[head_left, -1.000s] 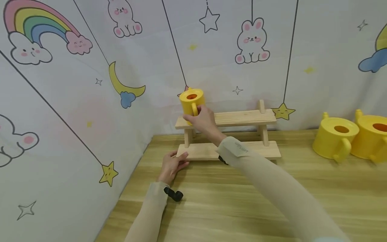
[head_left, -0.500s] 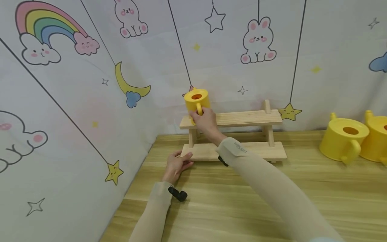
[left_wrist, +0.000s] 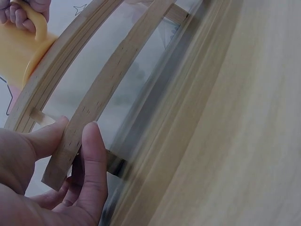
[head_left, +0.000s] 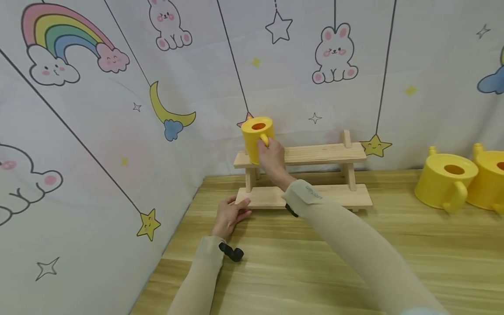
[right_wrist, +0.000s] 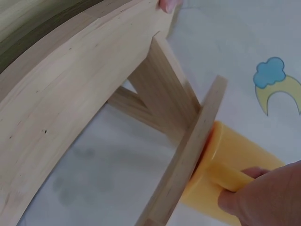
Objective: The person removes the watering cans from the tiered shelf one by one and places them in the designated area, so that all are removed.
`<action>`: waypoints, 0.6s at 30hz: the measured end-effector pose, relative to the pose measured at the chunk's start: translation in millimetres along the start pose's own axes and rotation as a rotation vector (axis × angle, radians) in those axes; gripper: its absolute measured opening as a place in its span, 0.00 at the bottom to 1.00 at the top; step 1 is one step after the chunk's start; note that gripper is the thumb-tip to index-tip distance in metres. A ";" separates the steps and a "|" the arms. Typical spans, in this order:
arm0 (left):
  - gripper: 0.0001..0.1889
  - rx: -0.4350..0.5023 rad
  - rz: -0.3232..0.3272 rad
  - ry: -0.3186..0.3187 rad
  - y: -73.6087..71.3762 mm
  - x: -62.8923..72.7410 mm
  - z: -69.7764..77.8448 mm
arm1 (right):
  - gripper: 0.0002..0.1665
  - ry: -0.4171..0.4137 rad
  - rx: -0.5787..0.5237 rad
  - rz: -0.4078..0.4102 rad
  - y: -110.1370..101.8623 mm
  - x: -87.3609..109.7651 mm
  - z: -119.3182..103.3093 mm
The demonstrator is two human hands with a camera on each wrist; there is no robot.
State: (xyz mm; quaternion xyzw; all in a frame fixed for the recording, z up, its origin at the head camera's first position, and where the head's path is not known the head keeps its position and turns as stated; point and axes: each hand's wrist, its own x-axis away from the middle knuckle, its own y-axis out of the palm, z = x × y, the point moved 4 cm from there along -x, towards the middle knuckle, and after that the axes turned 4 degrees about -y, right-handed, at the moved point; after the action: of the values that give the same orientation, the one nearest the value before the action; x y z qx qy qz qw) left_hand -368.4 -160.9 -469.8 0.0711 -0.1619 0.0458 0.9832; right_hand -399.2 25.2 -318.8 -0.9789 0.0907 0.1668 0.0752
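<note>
A yellow watering can (head_left: 253,142), with a round hole in its top, stands upright at the left end of the upper board (head_left: 315,153) of a two-tier wooden stand. My right hand (head_left: 272,158) grips its handle (right_wrist: 230,178); in the right wrist view the can's base meets the board. Lower down, my left hand (head_left: 229,216) pinches the left end of the lower board (head_left: 330,195). The left wrist view shows the thumb and fingers (left_wrist: 94,162) on either side of that board (left_wrist: 101,89).
Two more yellow watering cans (head_left: 445,181) (head_left: 492,181) stand close together on the wood-grain table (head_left: 315,262) at the right. A small upright peg (head_left: 347,138) rises at the upper board's right end. Printed cloth walls (head_left: 98,175) border the table at the left and back.
The watering can has turned slightly on the upper board, its handle swinging to the right with my right hand. My left hand keeps its hold on the lower board. The head view has shifted a little.
</note>
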 end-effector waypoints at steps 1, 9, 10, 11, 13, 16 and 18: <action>0.34 0.002 0.002 0.000 -0.1 0.0 -0.1 | 0.22 -0.007 -0.001 0.004 -1.2 0.4 0.1; 0.35 0.008 0.005 0.003 0.4 0.2 -0.3 | 0.23 -0.043 0.005 0.018 -16.8 4.9 -1.3; 0.35 0.006 0.006 0.003 0.3 0.3 -0.4 | 0.23 -0.044 0.006 0.023 -19.4 5.5 -1.7; 0.35 0.005 0.007 0.002 0.2 0.4 -0.4 | 0.23 -0.048 0.010 0.030 -22.3 5.9 -2.0; 0.35 0.005 0.009 0.000 0.1 0.7 -0.5 | 0.22 -0.050 0.017 0.044 -28.6 7.1 -2.9; 0.36 0.008 0.013 -0.001 0.4 1.0 -0.5 | 0.22 -0.058 0.020 0.066 -40.0 9.0 -5.1; 0.37 0.011 0.014 -0.001 0.8 1.3 -0.3 | 0.21 -0.059 0.018 0.072 -48.2 10.7 -7.0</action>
State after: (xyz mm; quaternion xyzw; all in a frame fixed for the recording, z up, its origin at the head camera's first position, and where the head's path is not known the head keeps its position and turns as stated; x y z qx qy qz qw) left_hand -367.3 -160.0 -469.5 0.0752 -0.1627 0.0534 0.9824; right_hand -377.3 69.2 -310.3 -0.9690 0.1249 0.1974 0.0805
